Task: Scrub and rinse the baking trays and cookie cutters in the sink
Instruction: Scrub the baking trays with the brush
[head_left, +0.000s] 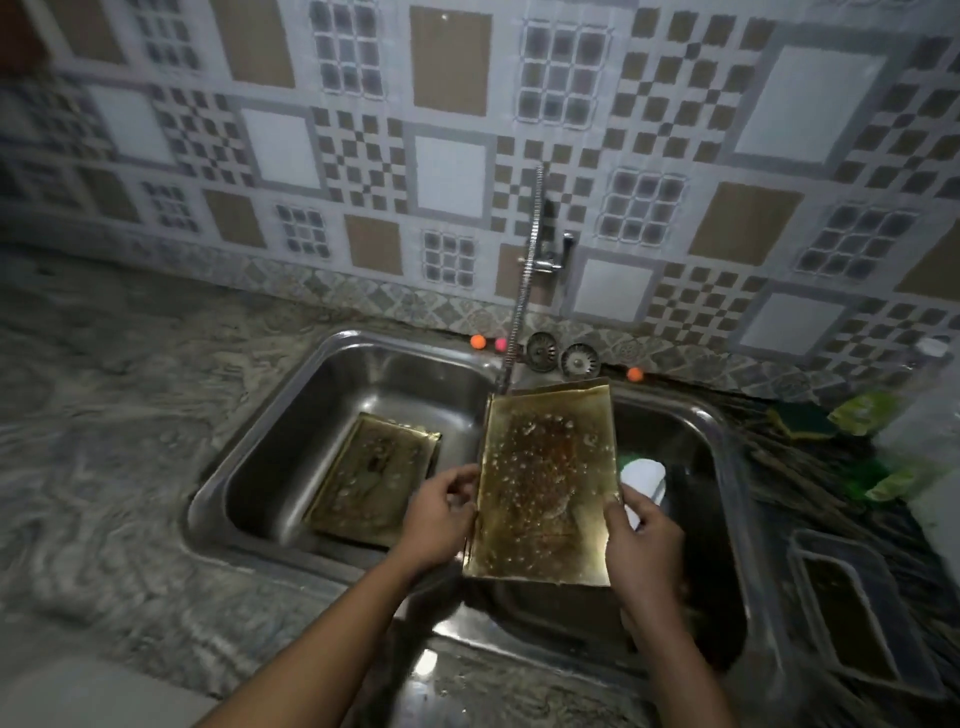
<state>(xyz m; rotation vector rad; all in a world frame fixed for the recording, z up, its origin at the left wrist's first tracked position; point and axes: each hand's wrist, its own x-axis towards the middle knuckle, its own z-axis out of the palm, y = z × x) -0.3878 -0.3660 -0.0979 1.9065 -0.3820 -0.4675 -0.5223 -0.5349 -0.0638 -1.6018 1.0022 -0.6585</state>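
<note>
- I see the left hand (441, 512) pinching the left long edge of the held tray (545, 488), thumb on the upper face and fingers curled under; the right hand (641, 535) grips the right edge near the lower corner in the same way.
- The held tray is lifted and tilted, its far end up near the end of the faucet hose (524, 280), above the divider and the right basin of the sink (218, 493); I cannot tell if water runs.
- Its face is covered with drops or small bubbles and has a brown patch in the middle; I judge it is wet but not clean, so the scrubbing of this one is at the beginning or in the middle.
- The second tray (371, 478) lies leaning in the left basin, with dark marks on it; to me it looks not washed.
- A white and green object (641, 475) sits in the right basin just beside the right hand; maybe a scrubber, I am not sure.
- Cookie cutters I do not find in this view; they may be hidden in the dark right basin.
- On the tabletop (104, 415) to the right are green packets (865, 410) and a clear plastic container (857, 613).
- My estimate: the task is in an early part; two trays and all cutters remain to be finished and rinsed.
</note>
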